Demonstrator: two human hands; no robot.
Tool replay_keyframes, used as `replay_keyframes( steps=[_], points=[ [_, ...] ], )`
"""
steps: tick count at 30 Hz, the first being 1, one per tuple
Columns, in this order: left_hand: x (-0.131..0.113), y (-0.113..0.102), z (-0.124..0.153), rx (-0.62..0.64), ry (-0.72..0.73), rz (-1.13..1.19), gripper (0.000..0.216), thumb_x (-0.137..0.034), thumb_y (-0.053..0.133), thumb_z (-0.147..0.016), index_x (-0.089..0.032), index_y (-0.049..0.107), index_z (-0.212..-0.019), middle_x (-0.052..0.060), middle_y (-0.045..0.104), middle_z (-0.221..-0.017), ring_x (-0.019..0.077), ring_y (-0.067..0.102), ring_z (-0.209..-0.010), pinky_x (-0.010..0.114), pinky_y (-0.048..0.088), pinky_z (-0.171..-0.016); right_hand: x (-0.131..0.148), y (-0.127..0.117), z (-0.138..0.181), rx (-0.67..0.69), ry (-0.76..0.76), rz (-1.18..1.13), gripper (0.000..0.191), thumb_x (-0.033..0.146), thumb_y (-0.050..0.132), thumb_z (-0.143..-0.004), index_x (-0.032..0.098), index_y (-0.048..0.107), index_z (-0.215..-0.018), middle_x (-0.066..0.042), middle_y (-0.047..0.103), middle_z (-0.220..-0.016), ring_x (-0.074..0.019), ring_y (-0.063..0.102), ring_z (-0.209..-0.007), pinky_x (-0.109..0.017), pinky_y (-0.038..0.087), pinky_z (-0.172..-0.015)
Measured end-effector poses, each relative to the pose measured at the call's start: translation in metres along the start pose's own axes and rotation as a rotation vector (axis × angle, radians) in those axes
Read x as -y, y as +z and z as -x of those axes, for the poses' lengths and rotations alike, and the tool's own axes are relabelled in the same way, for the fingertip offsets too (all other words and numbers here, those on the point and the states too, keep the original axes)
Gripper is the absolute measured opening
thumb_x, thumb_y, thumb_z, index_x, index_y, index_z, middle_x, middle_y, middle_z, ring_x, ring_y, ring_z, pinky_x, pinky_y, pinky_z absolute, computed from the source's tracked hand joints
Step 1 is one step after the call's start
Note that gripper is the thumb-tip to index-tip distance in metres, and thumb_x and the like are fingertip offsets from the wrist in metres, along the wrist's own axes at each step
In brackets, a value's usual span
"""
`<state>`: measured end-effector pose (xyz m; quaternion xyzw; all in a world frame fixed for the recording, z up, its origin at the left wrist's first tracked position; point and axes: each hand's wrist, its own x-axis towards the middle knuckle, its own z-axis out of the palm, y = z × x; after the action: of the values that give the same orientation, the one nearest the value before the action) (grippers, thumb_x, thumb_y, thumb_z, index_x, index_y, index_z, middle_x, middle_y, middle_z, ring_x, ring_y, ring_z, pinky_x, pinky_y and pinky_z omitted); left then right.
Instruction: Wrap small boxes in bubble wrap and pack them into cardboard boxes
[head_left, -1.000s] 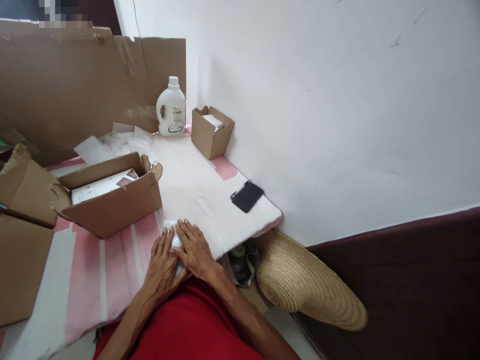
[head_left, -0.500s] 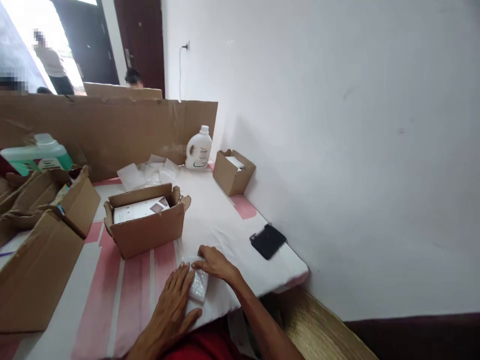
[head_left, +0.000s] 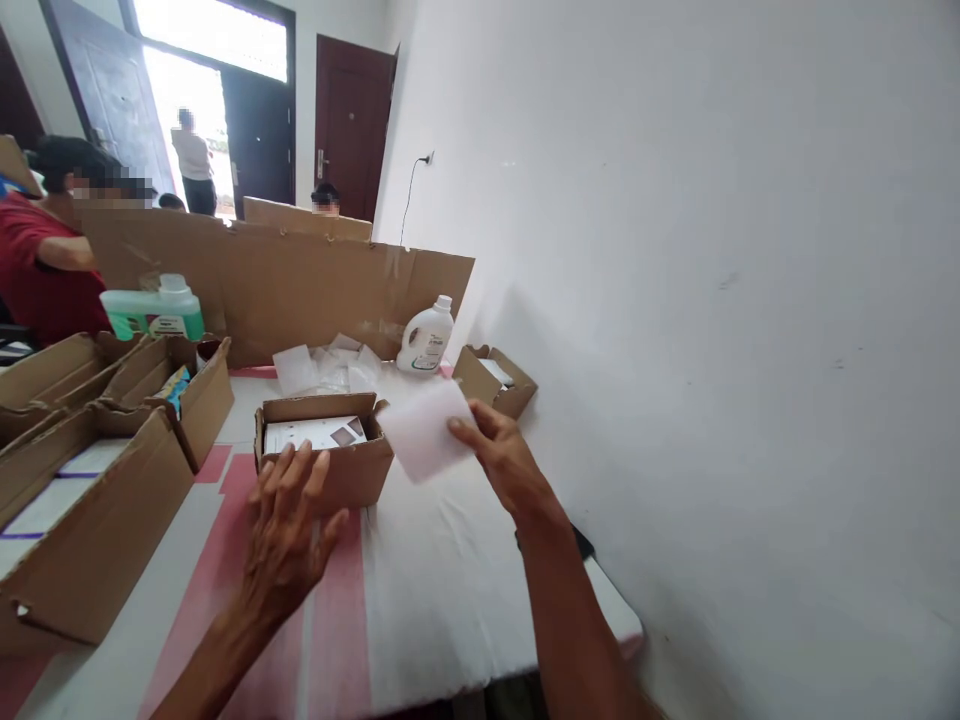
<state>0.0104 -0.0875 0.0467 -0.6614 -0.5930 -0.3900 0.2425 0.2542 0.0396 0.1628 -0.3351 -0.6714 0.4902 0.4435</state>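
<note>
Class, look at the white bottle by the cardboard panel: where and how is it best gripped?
Probably best by the loop handle of the white bottle, from the picture's left, slightly above: the loop faces that way, the bottle stands upright, and loose white packaging lies low beside it.

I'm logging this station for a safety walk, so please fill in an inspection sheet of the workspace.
Surface: creased white and pink cloth
Job's things: pale flat piece in the right hand; open cardboard box with white contents
Clutter: pale sheets, white bottle, green jug, open boxes at left
Hands: right hand gripping the piece; left hand spread at the box, contact unclear
Cables: cord plugged into the wall socket
Surroundings: cardboard screen, white wall at right, people beyond the screen
</note>
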Motion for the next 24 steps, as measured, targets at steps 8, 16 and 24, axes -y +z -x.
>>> replay_keyframes(
  steps=[8, 16, 24],
  points=[
    [0.017, -0.006, -0.005, -0.002, 0.1, -0.054, 0.037, -0.022, 0.062, -0.092, -0.017, 0.058, -0.128, 0.012, 0.07, -0.114, 0.029, 0.063, -0.11, 0.05, 0.038, -0.108, -0.039, 0.109, -0.087, 0.27, 0.117, 0.133, 0.039, 0.053, 0.075, -0.074, 0.019, 0.057, -0.077, 0.003, 0.062, -0.071, -0.0131, 0.058, -0.065, -0.024, 0.046, -0.057],
    [0.027, -0.02, -0.031, 0.064, 0.062, -0.014, 0.029, -0.032, 0.058, -0.096, -0.022, 0.064, -0.122, 0.01, 0.071, -0.116, 0.0281, 0.063, -0.109, 0.046, 0.043, -0.099, -0.058, 0.116, -0.075, 0.256, 0.195, 0.77, 0.041, 0.039, 0.081, -0.072, 0.02, 0.051, -0.052, -0.001, 0.056, -0.06, -0.0234, 0.061, -0.077, -0.036, 0.045, -0.075],
    [0.059, 0.002, -0.061, 0.373, 0.05, -0.157, 0.053, -0.067, 0.047, -0.093, -0.02, 0.067, -0.108, 0.012, 0.072, -0.104, 0.0292, 0.068, -0.092, 0.045, 0.047, -0.089, -0.038, 0.121, -0.077, 0.302, -0.256, 0.9, 0.012, 0.027, 0.06, -0.096, 0.021, 0.07, -0.093, -0.008, 0.071, -0.107, -0.0238, 0.062, -0.103, -0.035, 0.045, -0.09]
  ],
)
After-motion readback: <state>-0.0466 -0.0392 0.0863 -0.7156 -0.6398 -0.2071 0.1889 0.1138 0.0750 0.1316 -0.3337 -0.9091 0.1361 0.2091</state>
